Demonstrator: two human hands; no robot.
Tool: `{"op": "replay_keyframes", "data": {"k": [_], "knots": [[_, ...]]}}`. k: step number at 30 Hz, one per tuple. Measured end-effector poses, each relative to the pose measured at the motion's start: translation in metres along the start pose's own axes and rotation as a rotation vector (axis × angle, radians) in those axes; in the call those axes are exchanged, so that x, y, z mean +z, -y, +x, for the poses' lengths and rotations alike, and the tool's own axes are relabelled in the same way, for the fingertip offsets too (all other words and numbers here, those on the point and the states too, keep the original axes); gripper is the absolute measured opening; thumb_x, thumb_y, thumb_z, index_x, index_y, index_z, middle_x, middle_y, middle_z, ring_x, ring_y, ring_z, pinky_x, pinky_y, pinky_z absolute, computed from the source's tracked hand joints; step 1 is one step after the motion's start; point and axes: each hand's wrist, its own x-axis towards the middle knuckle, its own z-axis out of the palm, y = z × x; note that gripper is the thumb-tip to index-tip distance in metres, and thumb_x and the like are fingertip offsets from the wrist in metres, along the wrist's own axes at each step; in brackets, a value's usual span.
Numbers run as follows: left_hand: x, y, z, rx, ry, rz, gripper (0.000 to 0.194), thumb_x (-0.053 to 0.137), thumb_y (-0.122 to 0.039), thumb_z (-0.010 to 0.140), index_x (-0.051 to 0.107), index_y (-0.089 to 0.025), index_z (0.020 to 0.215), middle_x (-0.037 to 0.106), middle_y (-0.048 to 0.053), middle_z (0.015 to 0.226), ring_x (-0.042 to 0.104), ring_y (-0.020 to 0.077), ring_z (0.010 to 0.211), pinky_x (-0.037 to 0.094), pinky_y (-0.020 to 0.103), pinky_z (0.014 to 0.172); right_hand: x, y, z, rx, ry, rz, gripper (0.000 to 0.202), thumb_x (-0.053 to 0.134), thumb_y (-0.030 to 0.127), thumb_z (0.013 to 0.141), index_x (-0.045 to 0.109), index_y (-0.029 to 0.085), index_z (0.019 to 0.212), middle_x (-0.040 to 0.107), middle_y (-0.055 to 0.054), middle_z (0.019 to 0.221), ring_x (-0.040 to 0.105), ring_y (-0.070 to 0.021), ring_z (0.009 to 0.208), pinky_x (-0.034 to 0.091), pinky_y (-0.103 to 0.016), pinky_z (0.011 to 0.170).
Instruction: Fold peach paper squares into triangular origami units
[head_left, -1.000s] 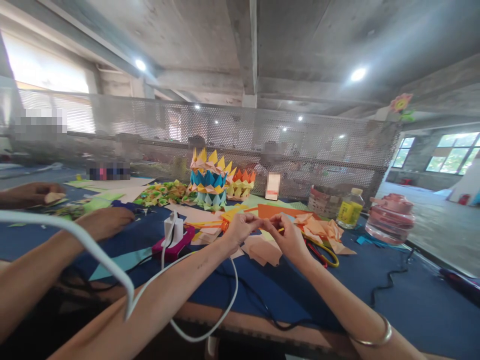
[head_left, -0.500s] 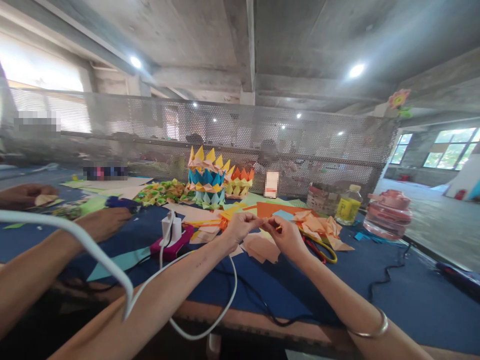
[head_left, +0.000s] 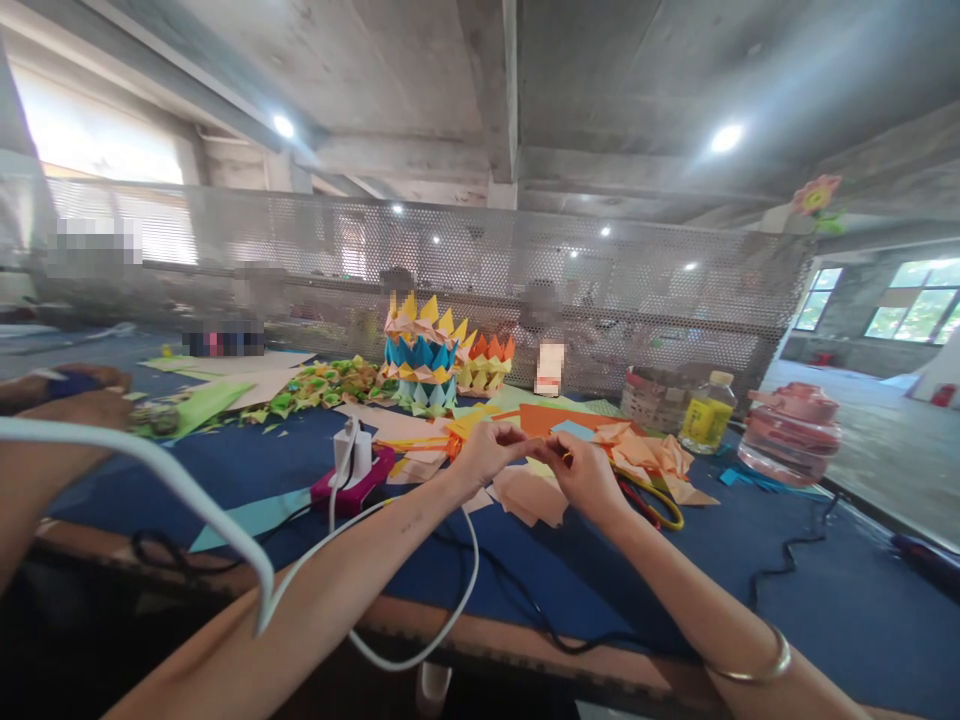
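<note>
My left hand (head_left: 491, 455) and my right hand (head_left: 577, 465) meet at the fingertips above the blue table, both pinched closed. What lies between the fingers is too small and too covered to make out. Peach paper pieces (head_left: 529, 497) lie just below the hands. Orange and yellow strips (head_left: 420, 442) sit behind my left wrist. Close to my right hand are crumpled peach papers (head_left: 637, 450), an orange sheet (head_left: 547, 415) and yellow-handled scissors (head_left: 664, 515). Beyond the hands stand folded-paper rings with pointed tops, one in yellow, blue and pale green (head_left: 421, 360), another in orange and yellow (head_left: 491, 360).
A white cable (head_left: 187, 490) arches over my left forearm, near a magenta power strip (head_left: 360, 485) with a white plug. Rightward are a basket (head_left: 656, 400), a yellow-labelled bottle (head_left: 705, 415) and a pink jug (head_left: 791, 435). A co-worker's hands (head_left: 67, 405) are at far left.
My hands stay together, fingers slightly shifted. The co-worker's nearer hand has drawn back left, and a dark blue item is now at their hands. The view has swung slightly left.
</note>
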Motion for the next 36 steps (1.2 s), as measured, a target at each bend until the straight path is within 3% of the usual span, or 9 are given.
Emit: {"op": "replay_keyframes", "data": {"k": [11,20,28,36], "knots": [[-0.002,0.012,0.005,-0.046,0.043,-0.043,0.029,0.071,-0.038,0.054,0.059,-0.012,0.058,0.056,-0.001,0.056,0.047,0.0094,0.055,0.037,0.024,0.058,0.001,0.008,0.0,-0.101,-0.024,-0.019,0.016,0.048,0.016,0.078,0.056,0.019,0.065,0.062,-0.001,0.066,0.056,-0.0143,0.065,0.039,-0.023,0.062],[-0.006,0.016,0.006,-0.087,-0.095,-0.005,0.037,0.071,-0.047,0.052,0.061,-0.012,0.058,0.053,-0.001,0.054,0.042,0.0082,0.052,0.032,0.023,0.053,0.002,-0.003,0.001,0.016,0.004,0.122,0.027,0.037,0.033,0.088,0.057,0.017,0.08,0.063,-0.004,0.074,0.057,-0.0155,0.068,0.041,-0.024,0.061],[-0.004,0.01,0.002,-0.101,-0.049,-0.032,0.033,0.073,-0.042,0.053,0.06,-0.012,0.059,0.055,0.0,0.055,0.047,0.0088,0.054,0.036,0.023,0.057,0.004,0.001,0.0,0.041,0.055,0.14,0.036,0.046,0.049,0.081,0.059,0.016,0.074,0.06,-0.002,0.066,0.052,-0.0133,0.06,0.039,-0.023,0.054],[-0.002,0.009,0.001,-0.091,0.013,0.003,0.034,0.072,-0.043,0.055,0.062,-0.011,0.063,0.058,0.001,0.06,0.05,0.0102,0.058,0.038,0.023,0.059,0.004,-0.001,0.0,0.047,0.073,0.166,0.031,0.047,0.042,0.082,0.06,0.015,0.074,0.06,-0.003,0.065,0.052,-0.0138,0.06,0.039,-0.024,0.056]]}}
